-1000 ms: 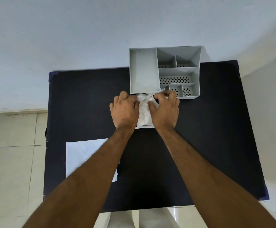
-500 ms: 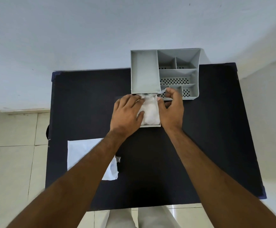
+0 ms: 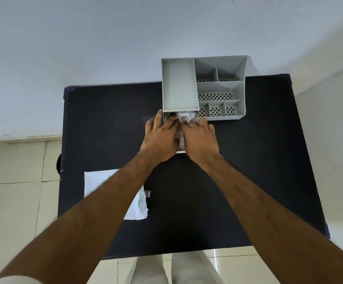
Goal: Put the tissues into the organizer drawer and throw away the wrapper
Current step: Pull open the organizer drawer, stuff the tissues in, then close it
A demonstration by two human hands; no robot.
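A grey plastic organizer (image 3: 178, 85) with several compartments stands at the table's far edge. Its drawer (image 3: 181, 152) is pulled out toward me from under the left compartment. White tissues (image 3: 183, 116) lie crumpled inside the drawer, mostly hidden under my hands. My left hand (image 3: 161, 137) and my right hand (image 3: 200, 136) lie side by side, palms down, pressing on the tissues with fingers reaching to the drawer's mouth. A flat white wrapper (image 3: 100, 181) lies on the table near its left front, partly covered by my left forearm.
The black table (image 3: 258, 160) stands against a pale wall, with tiled floor to the left and front. A dark round object (image 3: 59, 163) peeks out at the table's left edge. My light trousers (image 3: 174, 269) show below the front edge.
Both hands have closed in over the tissues and slid forward to the drawer's mouth. The tissues, plainly visible between the hands half a second ago, are now largely covered.
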